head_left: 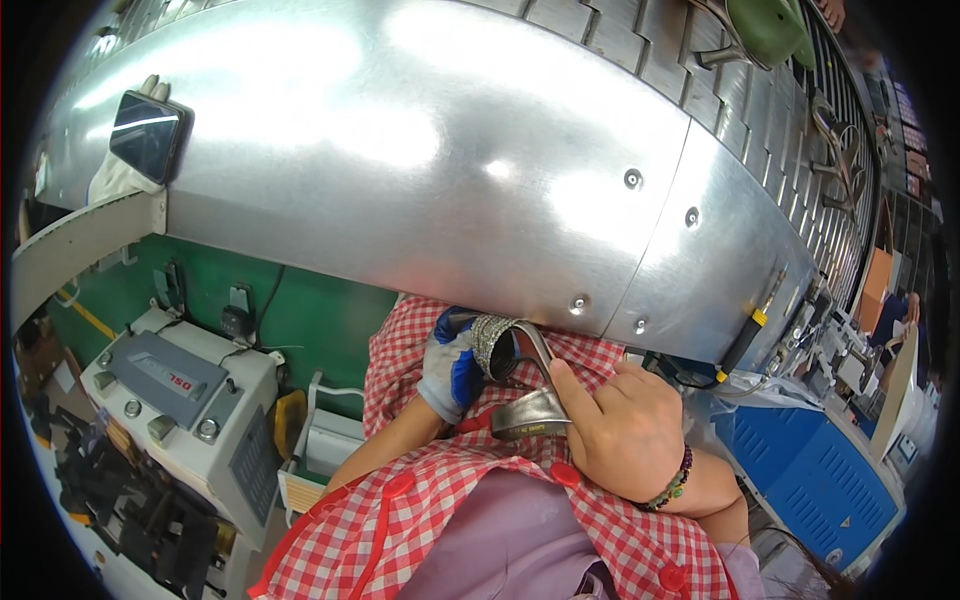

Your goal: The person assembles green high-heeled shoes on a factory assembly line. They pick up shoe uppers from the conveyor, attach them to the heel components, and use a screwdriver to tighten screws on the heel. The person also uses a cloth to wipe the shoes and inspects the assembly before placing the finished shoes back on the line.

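Note:
In front of my lap, close to the metal table edge, I hold a silver high-heeled sandal with a glittery band. My left hand, in a white and blue glove, is closed round the glittery end. My bare right hand, with a beaded bracelet at the wrist, is closed at the sandal's right side. Its index finger lies along the thin curved edge, and the other fingers are curled. Part of the sandal is hidden behind my hands.
A shiny metal table spans the front. A phone lies on a white glove at far left. Beyond runs a slatted conveyor with sandals and a green shoe last. A yellow-black tool lies right. Machines flank me.

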Demonstrator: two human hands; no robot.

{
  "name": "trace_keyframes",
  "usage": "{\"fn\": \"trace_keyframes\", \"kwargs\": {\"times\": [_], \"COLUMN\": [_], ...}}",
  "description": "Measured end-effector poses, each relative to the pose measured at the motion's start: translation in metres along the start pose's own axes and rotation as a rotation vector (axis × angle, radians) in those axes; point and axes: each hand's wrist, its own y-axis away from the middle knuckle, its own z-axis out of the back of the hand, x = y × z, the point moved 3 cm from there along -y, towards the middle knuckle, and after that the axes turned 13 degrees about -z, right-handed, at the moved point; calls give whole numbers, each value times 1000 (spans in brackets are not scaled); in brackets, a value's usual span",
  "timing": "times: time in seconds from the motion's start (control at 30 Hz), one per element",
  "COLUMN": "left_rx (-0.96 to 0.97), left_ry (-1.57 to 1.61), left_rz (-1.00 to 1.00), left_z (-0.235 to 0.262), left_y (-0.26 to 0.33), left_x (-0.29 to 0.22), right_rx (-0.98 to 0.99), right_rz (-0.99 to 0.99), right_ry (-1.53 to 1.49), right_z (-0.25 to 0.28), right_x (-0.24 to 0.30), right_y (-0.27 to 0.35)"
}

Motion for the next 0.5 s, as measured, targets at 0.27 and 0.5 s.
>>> {"fn": "trace_keyframes", "kwargs": {"times": [0.27, 0.5], "left_rx": [138, 54], "left_ry": [-454, 279], "left_rz": [-131, 27], "left_z": [2, 1], "left_y": [-7, -6], "left_x": [-26, -6], "right_rx": [-18, 8], "right_rz": [17, 8], "right_ry": [-16, -4], "right_z": [0, 0], "right_x": [0, 1], "right_y": [-3, -6]}}
